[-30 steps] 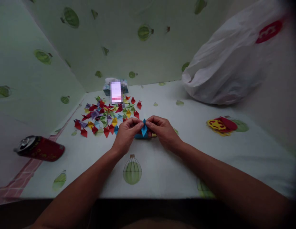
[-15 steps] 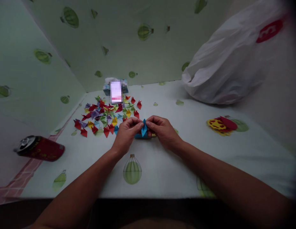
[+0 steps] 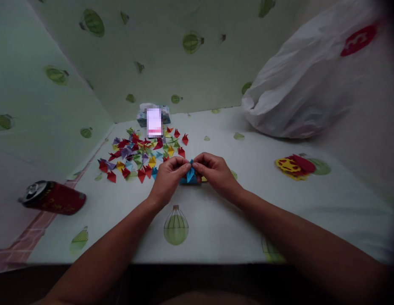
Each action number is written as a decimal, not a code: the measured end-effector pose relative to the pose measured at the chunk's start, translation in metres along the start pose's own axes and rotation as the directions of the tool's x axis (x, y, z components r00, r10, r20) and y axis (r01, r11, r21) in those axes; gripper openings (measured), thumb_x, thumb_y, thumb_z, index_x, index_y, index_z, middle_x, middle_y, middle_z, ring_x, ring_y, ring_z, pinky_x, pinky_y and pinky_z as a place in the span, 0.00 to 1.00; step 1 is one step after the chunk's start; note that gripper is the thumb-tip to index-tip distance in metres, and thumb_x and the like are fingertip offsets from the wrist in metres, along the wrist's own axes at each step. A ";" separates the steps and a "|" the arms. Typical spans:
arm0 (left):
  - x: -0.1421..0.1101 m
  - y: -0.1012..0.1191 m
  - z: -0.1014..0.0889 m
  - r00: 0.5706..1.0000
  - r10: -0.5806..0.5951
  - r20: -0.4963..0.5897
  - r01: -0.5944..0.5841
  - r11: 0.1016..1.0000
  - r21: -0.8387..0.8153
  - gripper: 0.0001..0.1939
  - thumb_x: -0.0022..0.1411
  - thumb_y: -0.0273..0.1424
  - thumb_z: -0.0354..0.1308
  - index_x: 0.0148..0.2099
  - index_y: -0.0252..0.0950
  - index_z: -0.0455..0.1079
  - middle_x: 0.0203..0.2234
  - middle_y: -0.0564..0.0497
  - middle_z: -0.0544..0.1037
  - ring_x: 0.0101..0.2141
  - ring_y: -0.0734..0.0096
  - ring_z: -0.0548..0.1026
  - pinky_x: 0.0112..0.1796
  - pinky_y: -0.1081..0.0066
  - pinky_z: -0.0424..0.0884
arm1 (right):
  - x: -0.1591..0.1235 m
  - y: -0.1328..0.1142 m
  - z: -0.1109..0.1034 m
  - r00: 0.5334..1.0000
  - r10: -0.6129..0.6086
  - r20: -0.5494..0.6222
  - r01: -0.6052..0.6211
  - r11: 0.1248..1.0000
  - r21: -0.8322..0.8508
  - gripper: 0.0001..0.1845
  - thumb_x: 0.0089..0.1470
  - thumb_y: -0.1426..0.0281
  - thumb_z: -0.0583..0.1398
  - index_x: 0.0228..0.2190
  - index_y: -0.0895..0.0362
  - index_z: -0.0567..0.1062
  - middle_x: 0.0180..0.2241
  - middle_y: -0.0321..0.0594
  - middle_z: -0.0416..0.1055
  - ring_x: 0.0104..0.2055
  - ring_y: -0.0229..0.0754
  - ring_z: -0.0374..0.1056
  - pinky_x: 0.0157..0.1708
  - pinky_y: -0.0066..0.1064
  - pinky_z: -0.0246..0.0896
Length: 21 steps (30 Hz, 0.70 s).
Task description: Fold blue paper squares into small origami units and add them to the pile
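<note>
A small folded blue paper piece (image 3: 191, 175), pointed at the top, is held upright between my two hands over the middle of the table. My left hand (image 3: 170, 174) pinches its left side between thumb and fingertips. On the other side my right hand (image 3: 215, 169) is closed on the piece near its upper point. Beneath the hands lies a blue sheet or stack of paper (image 3: 186, 181), mostly covered, with a bit of yellow beside it. Many folded paper figures (image 3: 148, 171) in red, yellow, purple, green and blue are spread to the left and beyond.
A phone with a lit screen (image 3: 155, 121) leans on a tissue box (image 3: 166, 114) at the back. At far left lies a red drink can (image 3: 57, 198). A white plastic bag (image 3: 289, 97) fills the back right, with yellow and red cut-out pieces (image 3: 292, 165) in front.
The right fingers have shifted slightly up and left along the blue piece, whose lower part now looks wider. The left hand stays nearly still.
</note>
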<state>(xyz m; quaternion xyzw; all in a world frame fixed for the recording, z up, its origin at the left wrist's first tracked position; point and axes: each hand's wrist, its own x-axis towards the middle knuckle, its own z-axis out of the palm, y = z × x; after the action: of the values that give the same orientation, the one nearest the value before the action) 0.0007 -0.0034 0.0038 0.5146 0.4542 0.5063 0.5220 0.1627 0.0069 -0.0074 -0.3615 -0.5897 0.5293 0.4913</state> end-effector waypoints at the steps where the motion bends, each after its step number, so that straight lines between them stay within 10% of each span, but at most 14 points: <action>1: 0.000 0.000 0.000 1.000 -0.001 -0.001 0.001 1.000 0.006 0.11 0.53 0.35 0.69 0.33 0.34 0.74 0.26 0.55 0.74 0.27 0.77 0.69 0.31 0.73 0.65 | 0.000 0.000 0.000 1.000 0.003 -0.001 -0.003 1.000 0.020 0.10 0.52 0.64 0.64 0.27 0.57 0.72 0.21 0.30 0.67 0.21 0.33 0.64 0.23 0.29 0.59; 21: 0.001 0.002 -0.001 0.995 -0.077 0.056 0.079 0.996 -0.032 0.11 0.52 0.36 0.69 0.32 0.34 0.74 0.25 0.53 0.75 0.27 0.75 0.70 0.31 0.72 0.65 | 0.001 0.003 -0.001 0.997 0.068 0.048 -0.074 0.988 0.138 0.12 0.54 0.61 0.64 0.28 0.57 0.73 0.21 0.31 0.69 0.19 0.34 0.66 0.23 0.29 0.62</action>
<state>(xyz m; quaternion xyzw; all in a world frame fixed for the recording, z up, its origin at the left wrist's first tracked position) -0.0001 -0.0026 0.0056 0.5011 0.4507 0.4789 0.5625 0.1637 0.0085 -0.0100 -0.3353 -0.5485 0.5942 0.4834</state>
